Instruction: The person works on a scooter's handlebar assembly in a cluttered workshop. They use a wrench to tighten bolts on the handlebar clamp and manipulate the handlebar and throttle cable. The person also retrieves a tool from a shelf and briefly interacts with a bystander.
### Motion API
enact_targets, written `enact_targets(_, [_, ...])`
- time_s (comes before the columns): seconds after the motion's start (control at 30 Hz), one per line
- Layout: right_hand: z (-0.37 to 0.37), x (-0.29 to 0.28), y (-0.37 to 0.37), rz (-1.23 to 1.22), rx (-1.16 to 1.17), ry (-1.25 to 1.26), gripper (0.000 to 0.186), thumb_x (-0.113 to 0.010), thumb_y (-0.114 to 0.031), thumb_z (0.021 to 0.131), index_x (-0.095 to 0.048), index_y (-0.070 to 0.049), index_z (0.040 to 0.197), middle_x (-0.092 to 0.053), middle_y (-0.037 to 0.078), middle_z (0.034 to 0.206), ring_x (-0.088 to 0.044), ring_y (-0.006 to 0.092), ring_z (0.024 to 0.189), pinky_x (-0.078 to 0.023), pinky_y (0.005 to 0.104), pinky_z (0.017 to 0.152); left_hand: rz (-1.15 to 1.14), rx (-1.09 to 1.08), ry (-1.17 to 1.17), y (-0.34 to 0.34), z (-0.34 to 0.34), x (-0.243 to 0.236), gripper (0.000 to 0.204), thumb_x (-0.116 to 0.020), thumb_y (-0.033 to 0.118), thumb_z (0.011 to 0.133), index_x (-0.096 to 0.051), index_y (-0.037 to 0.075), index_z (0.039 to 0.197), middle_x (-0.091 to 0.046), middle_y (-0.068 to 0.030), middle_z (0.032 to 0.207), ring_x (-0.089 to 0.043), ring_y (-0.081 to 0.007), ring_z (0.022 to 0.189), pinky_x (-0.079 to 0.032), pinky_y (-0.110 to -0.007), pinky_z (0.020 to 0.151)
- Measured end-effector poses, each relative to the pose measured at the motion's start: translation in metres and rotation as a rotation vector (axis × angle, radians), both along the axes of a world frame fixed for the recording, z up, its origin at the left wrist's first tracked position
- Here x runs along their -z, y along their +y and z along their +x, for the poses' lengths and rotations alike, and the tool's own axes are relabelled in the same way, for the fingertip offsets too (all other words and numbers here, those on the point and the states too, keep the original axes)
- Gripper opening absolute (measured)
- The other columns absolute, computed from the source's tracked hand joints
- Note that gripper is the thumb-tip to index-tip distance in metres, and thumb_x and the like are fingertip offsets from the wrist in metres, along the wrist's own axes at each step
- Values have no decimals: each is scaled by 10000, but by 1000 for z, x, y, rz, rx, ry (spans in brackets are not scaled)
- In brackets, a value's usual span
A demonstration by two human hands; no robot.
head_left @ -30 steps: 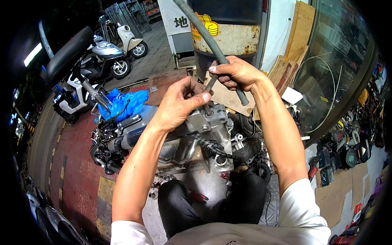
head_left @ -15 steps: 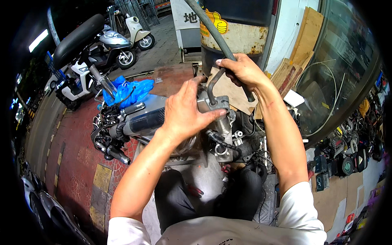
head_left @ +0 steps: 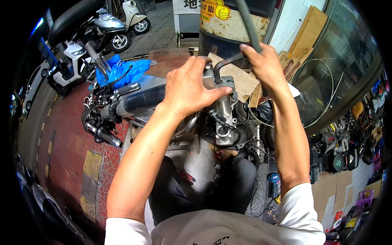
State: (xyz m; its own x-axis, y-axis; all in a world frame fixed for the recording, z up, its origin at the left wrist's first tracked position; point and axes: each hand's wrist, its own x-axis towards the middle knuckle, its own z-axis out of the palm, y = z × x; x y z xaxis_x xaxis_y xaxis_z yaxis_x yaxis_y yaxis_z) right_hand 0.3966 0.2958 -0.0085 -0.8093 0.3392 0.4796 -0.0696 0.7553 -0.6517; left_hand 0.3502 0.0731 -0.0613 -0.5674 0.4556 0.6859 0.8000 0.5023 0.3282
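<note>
My left hand (head_left: 185, 87) is clasped over a silver metal part (head_left: 223, 107), its thumb across the front and its fingers over the far side. An L-shaped hex key (head_left: 220, 67) stands with its short end in the top of that part. Its long arm runs right, into my right hand (head_left: 265, 67). That hand is closed around a long grey metal pipe (head_left: 248, 24), which slants up past the top edge. Where key and pipe meet is hidden by my fingers. A dark cylindrical tube (head_left: 143, 100) stretches left from behind my left wrist.
Handlebar grips and cables (head_left: 102, 122) lie at the left, beside a blue plastic bag (head_left: 126, 71). Parked scooters (head_left: 112, 28) stand far left. A rusty drum (head_left: 232, 30) rises ahead, with wooden boards (head_left: 306, 34) to its right. Red-handled pliers (head_left: 187, 177) lie between my legs.
My right hand has moved right and slightly up, and the hex key's long arm has swung right with it. The pipe now slants more steeply. My left hand stays on the metal part.
</note>
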Motion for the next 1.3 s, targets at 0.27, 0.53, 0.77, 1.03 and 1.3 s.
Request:
enact_targets(0.27, [37,-7,-3,-45,-62,38,553,-743,-494,937,-704,34,1095,-705,108,818,-653,168,811,-522,368,751,53,250,-16,-7,-4,-15,653,-877,378,733,-664,93,1281,-640,-104,1295,-626,-361,1206,-521,-459,1001])
enact_targets(0.53, [117,-30,91,344,427,92,570,-497,-544,1049,-751,-52,911,-695,200,762,-691,357,747,-512,477,691,50,274,-205,8,-11,-29,401,-702,394,940,-703,21,1087,-710,-162,1046,-677,-378,1026,-530,-448,877])
enact_targets(0.77, [144,-62,148,696,617,78,427,-562,-431,985,-803,-89,900,-697,243,787,-700,435,785,-550,505,751,195,295,-91,13,-10,-15,294,-662,301,987,-706,11,993,-691,-171,914,-675,-368,898,-524,-429,792])
enact_targets(1.03, [140,-90,172,824,579,95,412,-566,-382,970,-688,-54,750,-616,219,687,-638,438,711,-484,505,643,213,344,-90,15,-16,-12,254,-674,242,978,-710,-9,987,-684,-180,887,-676,-355,865,-520,-407,775])
enact_targets(1.3, [128,-101,173,971,485,253,349,-622,-296,929,-618,-41,690,-613,184,684,-627,407,676,-469,498,619,216,363,-99,16,-18,-12,239,-678,219,973,-706,-18,995,-681,-179,879,-672,-353,860,-516,-398,772])
